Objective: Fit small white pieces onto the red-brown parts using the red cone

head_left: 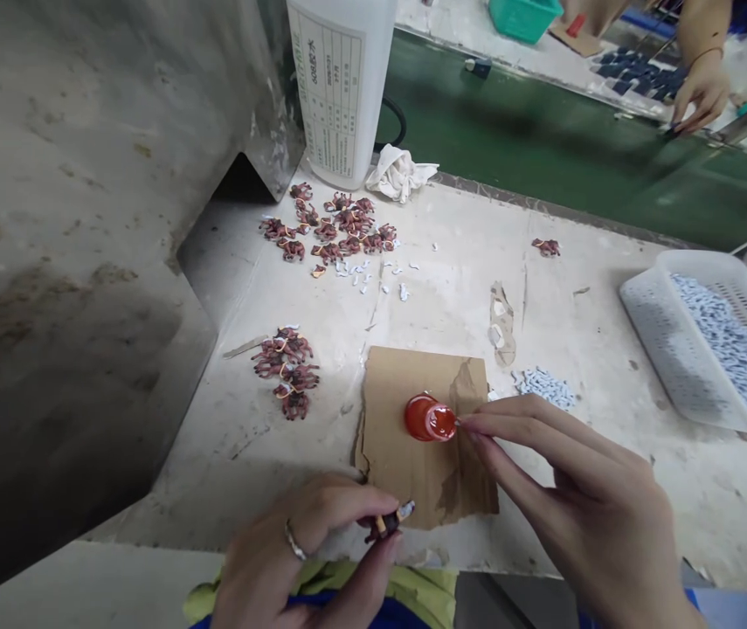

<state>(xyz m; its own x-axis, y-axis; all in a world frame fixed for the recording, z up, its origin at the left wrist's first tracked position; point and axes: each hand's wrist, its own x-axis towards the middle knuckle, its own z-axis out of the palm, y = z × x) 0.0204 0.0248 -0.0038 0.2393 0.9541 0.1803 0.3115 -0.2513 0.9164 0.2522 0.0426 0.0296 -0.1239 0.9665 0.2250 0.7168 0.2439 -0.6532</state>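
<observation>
Left hand (pixel 294 559) is closed in a narrow pinch, thumb & fingers holding a small dark-red figure (pixel 383 528) w/ tan & pale-blue bits on it, at approx 6 o'clock from the cardboard. Right hand (pixel 576 489) is at 4 o'clock, fingers close together, fingertips (pixel 471 425) just beside the mouth of a small red bottle (pixel 429 418); can't tell if they're holding anything tiny. Bottle sits tilted on torn cardboard (pixel 390 428), on a pale workbench (pixel 543 323). Two heaps of dark-red figures lie at 11 o'clock: one near (pixel 287 371), one farther off (pixel 330 229), w/ a lone figure (pixel 546 247) at 1 o'clock. Small pile of blue-white pieces (pixel 547 389) just beside the cardboard at 2 o'clock; more fill a white plastic basket (pixel 648 306) at 3 o'clock. White labelled jug (pixel 340 87) & crumpled rag (pixel 399 172) at 12 o'clock, big metal housing (pixel 72 262) at 9 o'clock. Co-worker's hand (pixel 701 92) at 1 o'clock, across a green belt (pixel 543 131).
</observation>
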